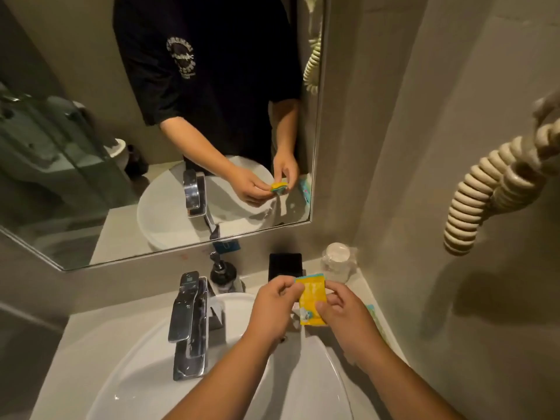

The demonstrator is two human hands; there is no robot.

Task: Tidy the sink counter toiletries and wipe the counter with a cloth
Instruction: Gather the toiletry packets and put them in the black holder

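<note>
One sachet (312,301), perhaps two; one cup (338,262)

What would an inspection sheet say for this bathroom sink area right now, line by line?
Surface: grey counter around a white basin, chrome tap at its back.
Job's things: yellow sachet held above the basin rim; soap pump bottle, black box and wrapped cups along the back; no cloth seen.
Clutter: another packet on the counter, mostly hidden by the right hand.
Hands: left hand and right hand both pinch the sachet.
Cables: coiled cream cord on the right wall.
Surroundings: mirror above, grey walls.
</note>
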